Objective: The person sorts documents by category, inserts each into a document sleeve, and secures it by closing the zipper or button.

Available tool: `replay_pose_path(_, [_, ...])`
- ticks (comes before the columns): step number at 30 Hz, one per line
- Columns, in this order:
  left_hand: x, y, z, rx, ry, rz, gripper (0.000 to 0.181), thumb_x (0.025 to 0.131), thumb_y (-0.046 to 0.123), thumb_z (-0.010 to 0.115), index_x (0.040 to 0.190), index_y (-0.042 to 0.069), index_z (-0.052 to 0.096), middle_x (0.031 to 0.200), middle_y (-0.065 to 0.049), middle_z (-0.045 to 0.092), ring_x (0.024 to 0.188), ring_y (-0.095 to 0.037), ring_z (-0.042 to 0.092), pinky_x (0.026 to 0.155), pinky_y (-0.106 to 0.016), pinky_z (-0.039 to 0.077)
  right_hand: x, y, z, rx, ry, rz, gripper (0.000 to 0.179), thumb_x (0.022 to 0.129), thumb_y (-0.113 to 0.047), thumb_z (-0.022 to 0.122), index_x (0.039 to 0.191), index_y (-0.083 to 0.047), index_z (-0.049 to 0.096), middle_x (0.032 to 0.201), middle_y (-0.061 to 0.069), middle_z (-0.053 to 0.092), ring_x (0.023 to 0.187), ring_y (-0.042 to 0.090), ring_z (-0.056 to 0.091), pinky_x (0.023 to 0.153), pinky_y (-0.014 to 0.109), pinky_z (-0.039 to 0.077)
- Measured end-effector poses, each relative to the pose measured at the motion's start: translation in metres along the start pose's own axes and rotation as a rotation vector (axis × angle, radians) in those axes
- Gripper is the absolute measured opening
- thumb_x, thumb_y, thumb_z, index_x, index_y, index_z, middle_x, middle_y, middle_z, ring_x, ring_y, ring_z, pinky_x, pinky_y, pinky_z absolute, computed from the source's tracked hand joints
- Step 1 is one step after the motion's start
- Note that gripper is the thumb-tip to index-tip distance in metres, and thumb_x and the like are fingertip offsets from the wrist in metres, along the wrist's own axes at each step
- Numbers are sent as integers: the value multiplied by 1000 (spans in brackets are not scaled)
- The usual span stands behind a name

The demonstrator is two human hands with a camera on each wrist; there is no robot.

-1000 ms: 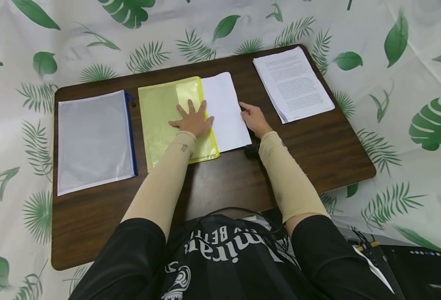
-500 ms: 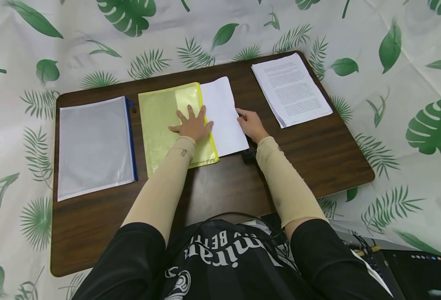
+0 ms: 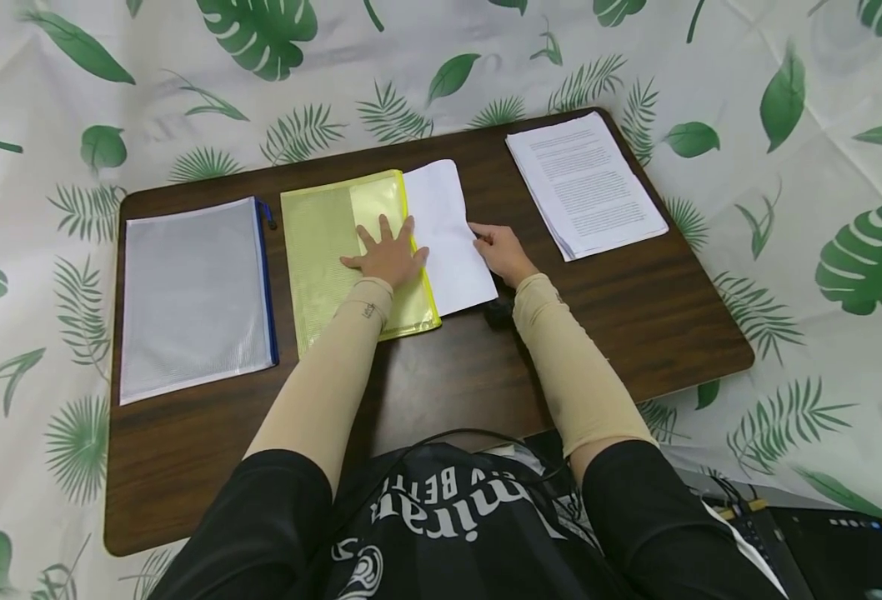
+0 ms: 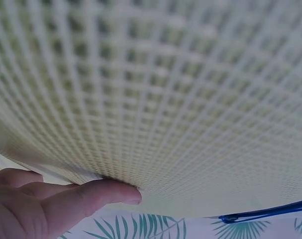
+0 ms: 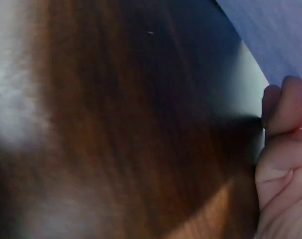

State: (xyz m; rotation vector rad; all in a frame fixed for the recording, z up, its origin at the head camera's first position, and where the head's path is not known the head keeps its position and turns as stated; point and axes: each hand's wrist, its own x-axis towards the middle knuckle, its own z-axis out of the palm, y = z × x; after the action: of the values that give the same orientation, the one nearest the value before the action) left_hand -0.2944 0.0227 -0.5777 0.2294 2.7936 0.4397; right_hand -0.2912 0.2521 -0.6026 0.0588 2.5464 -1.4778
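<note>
Both arms [image 3: 319,375] reach fwd, forearms in beige sleeves [image 3: 572,358], angling in twd each other. L hand [image 3: 388,257] lies palm down, fingers straight & spread wide, thumb out to the side. R hand [image 3: 504,253] pinches btwn thumb & index, tips close tog., other fingers curled (partly hidden in head view), wrist slightly bent.

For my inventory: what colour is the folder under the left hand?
The folder is translucent yellow, clearest in the head view.

On the table [image 3: 666,325], the left hand [image 3: 388,257] lies spread on the yellow folder [image 3: 317,258], and the right hand [image 3: 503,252] pinches the white paper [image 3: 443,229], which is partly inside this folder.
</note>
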Motion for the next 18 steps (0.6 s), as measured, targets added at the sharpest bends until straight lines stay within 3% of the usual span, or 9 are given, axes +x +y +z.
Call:
replay_pose_path(3, [1,-1,2,0,-8,0,70,104,59,34,165,35,8,170,-14,-3,147,-59,-7,93,-91,15,1,0,0,-16,-13,8,45,107,-9,51,152,-13,49,75,6,48,60,14,39,58,28,37])
replay_pose_path(10, [-1,-1,3,15,-13,-5,69,104,60,32,164,37,7,171,-12,-2,148,-59,-6,93,-91,15,2,-2,6,0,-63,19,46,107,-11,51,152,-14,48,93,12,58,70,16,44,67,28,42])
replay_pose_path(18, [-3,-2,4,10,0,1,69,104,60,32,164,38,8,171,-12,-3,148,-58,-5,93,-91,15,-2,2,8,17,-42,16,47,107,-17,51,154,-15,47,86,4,53,66,15,42,63,30,38])
